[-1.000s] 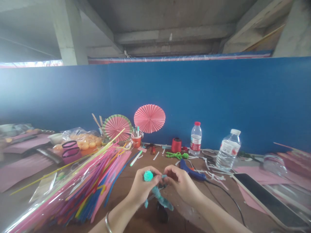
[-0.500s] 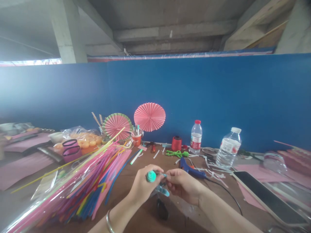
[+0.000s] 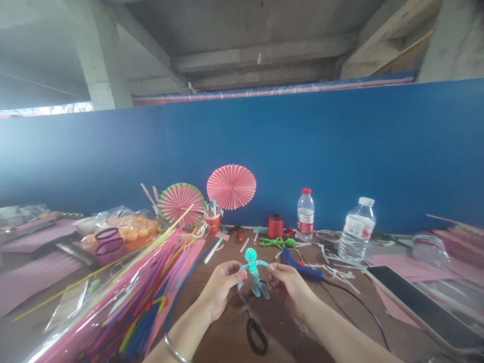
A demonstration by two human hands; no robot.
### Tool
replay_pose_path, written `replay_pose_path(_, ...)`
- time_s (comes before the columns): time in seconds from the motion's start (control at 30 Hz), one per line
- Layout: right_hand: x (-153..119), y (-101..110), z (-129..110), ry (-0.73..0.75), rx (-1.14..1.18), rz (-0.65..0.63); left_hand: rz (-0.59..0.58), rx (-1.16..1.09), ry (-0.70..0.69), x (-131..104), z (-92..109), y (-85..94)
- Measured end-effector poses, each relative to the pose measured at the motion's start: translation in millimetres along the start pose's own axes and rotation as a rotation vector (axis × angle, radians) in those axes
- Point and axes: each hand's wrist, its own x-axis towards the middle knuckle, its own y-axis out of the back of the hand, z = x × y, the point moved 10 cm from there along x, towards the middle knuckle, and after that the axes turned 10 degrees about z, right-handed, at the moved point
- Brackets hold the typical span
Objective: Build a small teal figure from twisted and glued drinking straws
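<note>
A small figure [image 3: 252, 270] bent from light-blue pipe cleaner, with a bright turquoise head, stands upright between my hands. My left hand [image 3: 223, 285] pinches its arm on the left between thumb and fingers. On the other side, my right hand [image 3: 289, 285] grips the tip of the opposite arm. Both arms of the figure are spread out, and its two legs hang below. Behind and under it on the brown table [image 3: 280, 327] lie scissors [image 3: 257, 337], with one black handle loop showing toward me.
Colourful pipe cleaners [image 3: 151, 292] in clear plastic fill the left. A blue glue gun [image 3: 300, 265] with its cord lies to the right, near white paper scraps. Two water bottles [image 3: 304, 217], a red thread spool [image 3: 275, 227] and pink paper fans [image 3: 231, 186] stand behind. A phone [image 3: 419, 305] rests at right.
The figure has turned from its head pointing at me to upright, facing view. My hands have moved apart and now hold its two arms spread. The scissors show more.
</note>
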Motion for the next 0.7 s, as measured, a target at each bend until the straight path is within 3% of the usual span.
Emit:
replay_pose_path(0.13,1.2,0.2,7.1,-0.06,-0.034,-0.018,-0.023,-0.035,-0.046,-0.1,6.3,-3.7)
replay_pose_path(0.37,-12.3,-15.2,26.9,-0.162,-0.211,-0.176,0.075,-0.054,-0.188,4.7,13.6,6.9)
replay_pose_path(0.7,-13.5,-20.1,-22.1,0.356,-0.536,-0.138,0.087,0.126,-0.169,5.6,0.8,5.0)
